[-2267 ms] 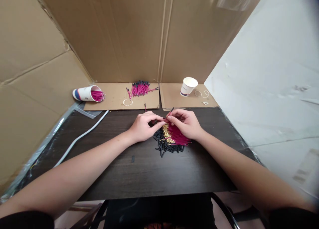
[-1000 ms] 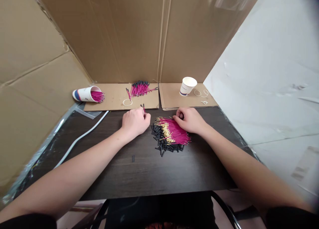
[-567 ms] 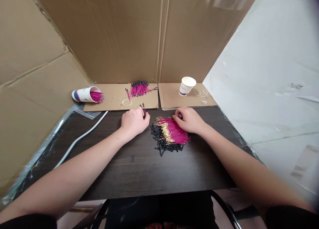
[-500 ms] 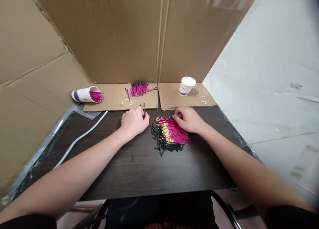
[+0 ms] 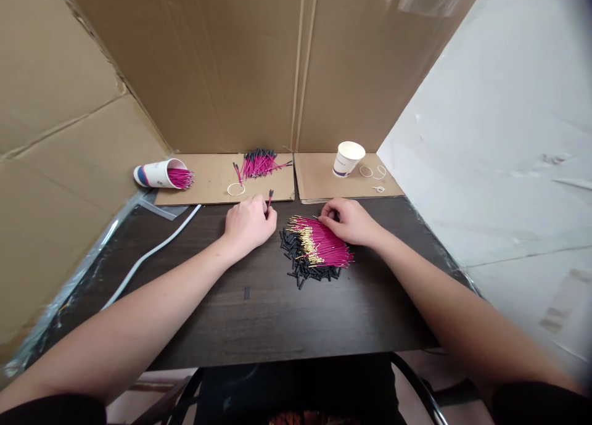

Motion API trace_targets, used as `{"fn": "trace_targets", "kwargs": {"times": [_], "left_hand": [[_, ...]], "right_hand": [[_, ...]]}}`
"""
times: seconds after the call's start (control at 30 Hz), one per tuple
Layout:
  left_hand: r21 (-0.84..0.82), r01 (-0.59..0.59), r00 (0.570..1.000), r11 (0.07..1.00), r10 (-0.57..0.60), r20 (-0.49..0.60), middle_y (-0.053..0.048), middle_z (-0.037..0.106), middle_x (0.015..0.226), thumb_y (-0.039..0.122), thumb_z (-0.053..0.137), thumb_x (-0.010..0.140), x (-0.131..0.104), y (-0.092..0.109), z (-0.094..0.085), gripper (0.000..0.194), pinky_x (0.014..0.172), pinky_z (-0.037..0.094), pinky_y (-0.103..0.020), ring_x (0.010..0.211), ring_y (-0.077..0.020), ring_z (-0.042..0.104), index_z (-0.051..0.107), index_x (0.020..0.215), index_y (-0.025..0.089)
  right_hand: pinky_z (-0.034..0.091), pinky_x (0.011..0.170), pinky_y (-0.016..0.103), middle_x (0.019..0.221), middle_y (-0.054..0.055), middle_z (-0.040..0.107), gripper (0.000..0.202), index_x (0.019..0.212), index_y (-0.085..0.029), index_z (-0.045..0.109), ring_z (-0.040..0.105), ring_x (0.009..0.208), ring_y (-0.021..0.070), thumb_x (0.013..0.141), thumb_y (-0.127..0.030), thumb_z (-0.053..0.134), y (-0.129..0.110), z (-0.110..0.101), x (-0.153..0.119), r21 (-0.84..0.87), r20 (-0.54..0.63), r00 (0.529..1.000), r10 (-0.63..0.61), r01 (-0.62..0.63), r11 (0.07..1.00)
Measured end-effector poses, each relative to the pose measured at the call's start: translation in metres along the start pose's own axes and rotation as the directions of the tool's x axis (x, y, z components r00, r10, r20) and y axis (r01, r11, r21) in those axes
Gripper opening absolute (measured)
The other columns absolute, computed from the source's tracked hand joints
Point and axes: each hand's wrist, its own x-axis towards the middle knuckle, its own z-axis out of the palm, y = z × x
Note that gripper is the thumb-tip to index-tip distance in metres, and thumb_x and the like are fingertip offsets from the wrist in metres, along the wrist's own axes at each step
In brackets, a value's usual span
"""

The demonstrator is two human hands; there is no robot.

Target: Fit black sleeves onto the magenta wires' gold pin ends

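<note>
The left hand (image 5: 250, 221) is just above the bench (image 5: 277, 326). Its fingers and thumb are pinched around black-tipped wires (image 5: 271, 195), with their dark ends poking up. I can't count how many there are.

The right hand (image 5: 346, 221) is at the far edge of a flat pile of pink wires (image 5: 330, 243). Its fingers are curled there, but I can't tell if they grip one wire or just touch the pile.

The pile is on the bench between the two hands. Its gold ends (image 5: 309, 240) point to the left, and lots of little black tubes (image 5: 303, 269) lie beside and in front of them.

Each wire looks very light. It should be a bit stiff but bendy, so a hard squeeze or push could bend it. It may be smooth and roll away, and a quick tug could drag its neighbors along. The best place to hold one is the pink part, close to the gold end, using just a thumb and one finger. The tubes look tiny and light, and could roll too. Pinch them by their sides, softly.
</note>
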Motion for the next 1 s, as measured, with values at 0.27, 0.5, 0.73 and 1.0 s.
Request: {"fn": "trace_targets", "kwargs": {"times": [0.27,0.5,0.73,1.0], "left_hand": [[0.002,-0.028,0.999,1.000,0.028,-0.023,-0.013,0.076,0.085,0.034,0.061,0.099,0.000,-0.002,0.002,0.020,0.071,0.053,-0.042,0.078,-0.0301,0.073,0.067,0.087,0.019],[-0.040,-0.008,1.000,0.999,0.007,-0.031,-0.013,0.074,0.088,0.039,0.065,0.098,-0.001,0.001,0.000,0.020,0.073,0.051,-0.041,0.080,-0.0295,0.071,0.063,0.091,0.020],[-0.292,-0.428,0.903,0.855,0.418,-0.101,-0.007,0.069,0.099,0.031,0.063,0.098,-0.007,-0.002,0.000,0.012,0.078,0.052,-0.036,0.082,-0.0204,0.064,0.064,0.093,0.020],[-0.362,-0.582,0.806,0.728,0.576,-0.137,-0.010,0.066,0.105,0.022,0.063,0.098,-0.004,-0.005,0.004,0.009,0.095,0.056,-0.043,0.105,-0.0268,0.063,0.072,0.097,0.019]], "right_hand": [[0.044,0.072,0.036,0.083,0.006,0.075,0.013,0.086,-0.021,0.075,0.064,0.074,0.0204,0.097,-0.026,0.072,-0.002,-0.002,-0.002,0.014,0.016,1.000,-0.001,0.001,1.000],[0.047,0.082,0.038,0.093,0.010,0.075,0.018,0.086,-0.021,0.065,0.066,0.087,0.0250,0.103,-0.019,0.064,-0.002,0.007,-0.003,-0.117,0.000,0.998,-0.069,0.069,0.991],[0.047,0.081,0.038,0.091,0.008,0.074,0.015,0.095,-0.023,0.057,0.066,0.084,0.0239,0.109,-0.025,0.052,-0.003,0.007,-0.003,0.035,-0.072,0.997,-0.017,0.019,0.999],[0.047,0.074,0.035,0.080,0.000,0.065,0.010,0.106,-0.024,0.059,0.060,0.074,0.0194,0.107,-0.034,0.057,-0.001,0.019,-0.003,0.361,-0.211,0.977,0.013,0.066,0.930]]}}
